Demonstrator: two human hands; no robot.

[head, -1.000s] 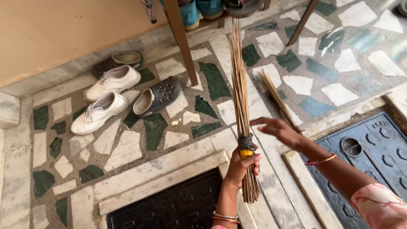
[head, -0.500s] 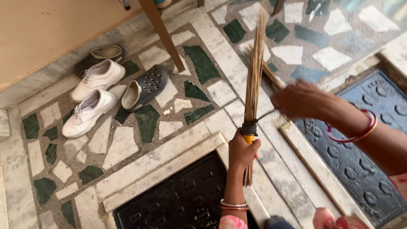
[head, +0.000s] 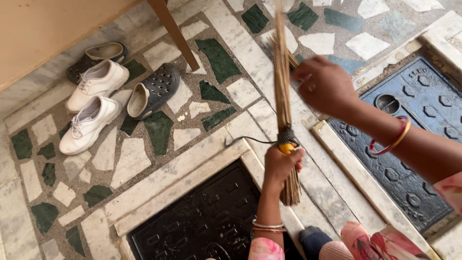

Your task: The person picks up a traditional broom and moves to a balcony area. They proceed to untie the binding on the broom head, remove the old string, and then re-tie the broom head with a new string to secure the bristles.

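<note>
Ahead of my hands, the stick broom (head: pixel 282 82) stands nearly upright and splits the working space. Left of it, open mosaic floor (head: pixel 144 159) runs to the dark clog (head: pixel 154 91) and the white shoes (head: pixel 94 103), which block the wall side. A slanted wooden leg (head: pixel 175 33) bars the upper left. Below, the black grate (head: pixel 202 221) lies flat; right, the blue cover (head: pixel 418 144) lies flat under my right forearm.
</note>
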